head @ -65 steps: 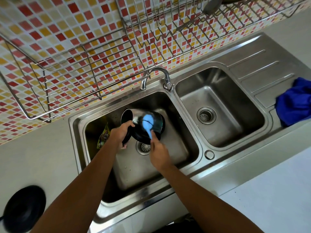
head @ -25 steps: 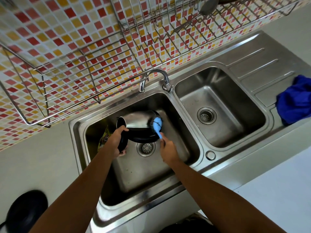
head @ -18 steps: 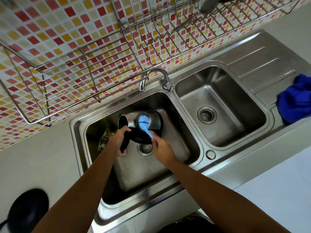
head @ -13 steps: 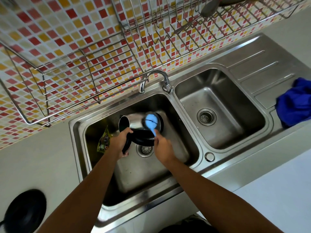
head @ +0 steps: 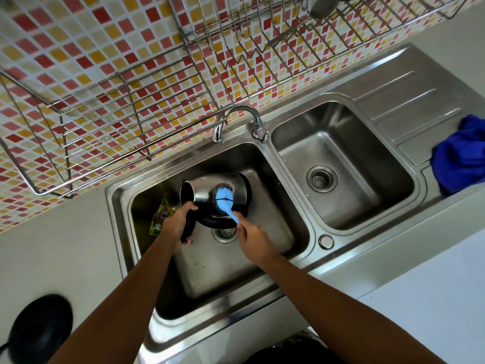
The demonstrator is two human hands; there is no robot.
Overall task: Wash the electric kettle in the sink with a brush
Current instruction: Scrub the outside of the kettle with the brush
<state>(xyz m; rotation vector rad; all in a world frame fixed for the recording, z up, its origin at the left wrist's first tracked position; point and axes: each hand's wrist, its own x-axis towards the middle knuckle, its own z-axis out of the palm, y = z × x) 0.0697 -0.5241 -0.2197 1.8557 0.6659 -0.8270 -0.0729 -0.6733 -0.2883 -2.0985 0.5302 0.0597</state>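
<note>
A steel electric kettle (head: 203,189) with a black base and handle lies on its side over the left sink basin (head: 262,164), its mouth turned left. My left hand (head: 178,223) grips the black handle. My right hand (head: 253,237) holds a light blue brush (head: 224,199) by its handle, and the brush head presses on the kettle's steel side near the base. The kettle's underside is hidden from me.
A curved tap (head: 241,119) stands behind the left basin. The right basin (head: 341,164) holds nothing. A blue cloth (head: 462,156) lies on the drainboard. A yellow-green packet (head: 160,216) leans inside the left basin. A black kettle base (head: 39,329) sits on the counter. Wire racks (head: 118,106) hang above.
The brush head has been moving back and forth over the kettle; it has slid left from the base end to the middle of the steel side. My left hand keeps its grip.
</note>
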